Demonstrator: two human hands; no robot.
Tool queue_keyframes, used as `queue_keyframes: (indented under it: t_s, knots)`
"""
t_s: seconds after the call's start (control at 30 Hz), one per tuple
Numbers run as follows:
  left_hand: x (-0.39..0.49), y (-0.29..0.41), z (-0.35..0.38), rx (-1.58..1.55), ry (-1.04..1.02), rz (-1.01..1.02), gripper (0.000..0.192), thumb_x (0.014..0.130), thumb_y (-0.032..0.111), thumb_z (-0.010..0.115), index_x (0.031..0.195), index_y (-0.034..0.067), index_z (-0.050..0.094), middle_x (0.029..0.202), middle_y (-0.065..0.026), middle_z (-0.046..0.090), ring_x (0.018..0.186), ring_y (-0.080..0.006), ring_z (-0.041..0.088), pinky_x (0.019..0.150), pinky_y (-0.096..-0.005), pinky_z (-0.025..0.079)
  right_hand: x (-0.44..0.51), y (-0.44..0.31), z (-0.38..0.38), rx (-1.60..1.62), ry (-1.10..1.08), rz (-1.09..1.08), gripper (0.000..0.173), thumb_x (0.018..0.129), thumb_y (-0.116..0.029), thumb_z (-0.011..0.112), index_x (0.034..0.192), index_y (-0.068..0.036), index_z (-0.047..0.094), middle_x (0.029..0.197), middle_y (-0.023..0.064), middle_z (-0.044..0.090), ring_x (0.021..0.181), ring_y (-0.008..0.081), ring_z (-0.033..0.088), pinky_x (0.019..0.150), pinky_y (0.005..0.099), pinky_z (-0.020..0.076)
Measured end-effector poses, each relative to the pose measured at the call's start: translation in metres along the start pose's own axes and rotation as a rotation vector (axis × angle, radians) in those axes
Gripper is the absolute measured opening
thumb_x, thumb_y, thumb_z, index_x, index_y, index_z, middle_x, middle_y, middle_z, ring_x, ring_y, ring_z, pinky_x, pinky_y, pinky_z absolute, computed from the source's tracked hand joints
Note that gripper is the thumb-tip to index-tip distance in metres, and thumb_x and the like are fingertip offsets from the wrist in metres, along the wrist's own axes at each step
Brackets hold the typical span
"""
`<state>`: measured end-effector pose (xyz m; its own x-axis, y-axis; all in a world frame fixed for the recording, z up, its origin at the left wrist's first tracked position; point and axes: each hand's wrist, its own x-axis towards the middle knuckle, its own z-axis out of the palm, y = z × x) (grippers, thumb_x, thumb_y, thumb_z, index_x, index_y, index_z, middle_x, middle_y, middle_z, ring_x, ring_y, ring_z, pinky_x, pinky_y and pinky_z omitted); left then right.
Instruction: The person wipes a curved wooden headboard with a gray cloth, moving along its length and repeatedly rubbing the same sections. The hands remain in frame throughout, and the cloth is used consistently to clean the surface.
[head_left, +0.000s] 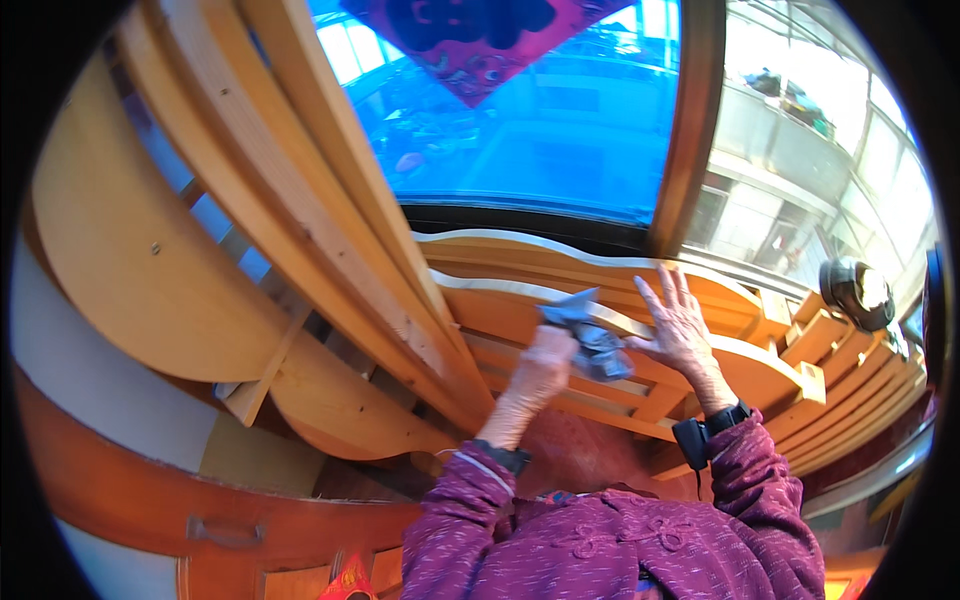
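Note:
My left hand (551, 360) grips a crumpled grey-blue cloth (589, 337) against the nearer curved wooden panel (495, 304), which has a pale wavy top edge. Part of the cloth hangs out past the fist towards the right. To the right of it, my right hand (679, 330) lies with fingers spread over the top of the same panel, its fingertips reaching the second wavy panel (525, 247) behind. Nothing is held in that hand. Both wrists wear dark bands.
Long wooden rails (300, 202) and a curved board (135, 247) lean at the left. Slatted wood (847, 390) stands at the right, near a round dark object (856, 292). Behind is a window with a blue pane (540, 150). A wooden cabinet front with a handle (225, 531) is at lower left.

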<state>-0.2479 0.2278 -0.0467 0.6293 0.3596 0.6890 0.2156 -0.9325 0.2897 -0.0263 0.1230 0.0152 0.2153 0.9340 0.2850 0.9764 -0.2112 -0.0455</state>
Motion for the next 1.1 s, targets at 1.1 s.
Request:
queue_keyframes:
  t_s: [1.1]
  knots:
    - [0.068, -0.086, -0.036, 0.576, 0.122, -0.564, 0.02, 0.086, 0.024, 0.059, 0.093, 0.007, 0.05, 0.092, -0.0182, 0.059, 0.095, -0.0389, 0.054, 0.078, -0.051, 0.044, -0.001, 0.006, -0.001, 0.556, 0.147, -0.099, 0.062, 0.079, -0.04, 0.069, 0.13, -0.009, 0.053, 0.147, 0.0256, 0.03, 0.139, 0.0423, 0.024, 0.111, 0.0476, 0.0287]
